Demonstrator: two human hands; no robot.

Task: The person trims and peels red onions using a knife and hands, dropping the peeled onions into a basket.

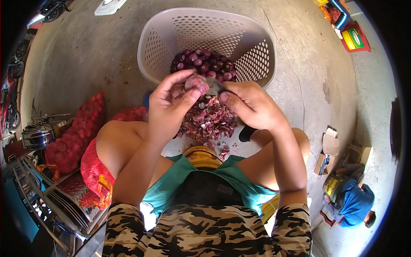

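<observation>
My left hand (pixel 173 96) grips a reddish-purple onion (pixel 197 83) between thumb and fingers, raised in front of the basket. In my right hand (pixel 250 103) is a small knife (pixel 212 85) with a dark handle; its blade meets or nearly meets the onion's right side. Beyond both hands stands a large grey plastic laundry basket (pixel 205 13) with perforated walls. Several shiny purple onions (pixel 203 60) lie in its bottom. On the floor below my hands is a heap of onion skins (pixel 207 122), partly covered by my wrists.
Red mesh sacks of onions (pixel 75 132) lean at my left, beside a metal rack (pixel 55 205). An open cardboard box (pixel 329 150) sits to the right. A person in a blue shirt (pixel 356 203) sits at lower right. A red container (pixel 355 37) stands at upper right.
</observation>
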